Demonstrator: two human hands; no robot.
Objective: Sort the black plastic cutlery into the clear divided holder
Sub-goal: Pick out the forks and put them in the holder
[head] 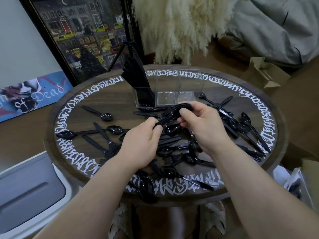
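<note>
Black plastic forks (pixel 170 114), a small bundle, gripped by both: left hand (pixel 143 144) round handles, right hand (pixel 202 125) pinching the far ends. Step: squaring the stack. Next: drop into an empty middle/right slot of holder (pixel 172 90), far-centre on worktop (pixel 77 107); left slot is full.

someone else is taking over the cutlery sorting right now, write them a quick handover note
Left hand: grips the handle end of a stack of forks.
Right hand: pinches the same stack at its other end, over the middle of the table.
Holder: upright at the far side of the table. Its left compartment holds standing cutlery; I cannot tell which kind. The middle and right compartments look empty.
Done: one compartment filled.
Left: drop the held forks into an empty compartment, then sort the loose spoons, forks and knives scattered over the table.
</note>
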